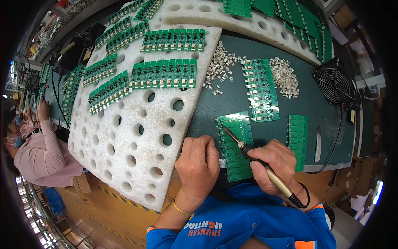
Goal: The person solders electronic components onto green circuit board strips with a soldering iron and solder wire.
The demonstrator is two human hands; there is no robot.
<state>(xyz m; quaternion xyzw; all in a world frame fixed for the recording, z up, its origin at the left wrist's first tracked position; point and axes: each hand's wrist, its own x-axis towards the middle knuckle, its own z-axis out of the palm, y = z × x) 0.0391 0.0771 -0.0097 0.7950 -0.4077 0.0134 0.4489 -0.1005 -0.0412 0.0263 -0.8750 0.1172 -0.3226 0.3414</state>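
Observation:
My right hand [275, 162] grips a soldering iron [271, 172] with a gold and black handle. Its tip rests near the upper left edge of a green circuit board panel [238, 153], which lies underside up with pins along its left edge. Beside that edge, my left hand [198, 166] is closed in a pinch, with a thin strand of solder wire [214, 135] faintly showing at the fingertips and pointing towards the board. Right of the iron, another green panel [297, 137] lies on the dark table mat, partly behind my right hand.
A white foam board [128, 137] with round holes carries several populated panels [163, 74]. Another populated panel [261, 89] lies between two heaps of small white connectors [284, 76]. A black fan [333, 81] and a blade-like strip [318, 145] are at right. A co-worker [43, 153] sits far left.

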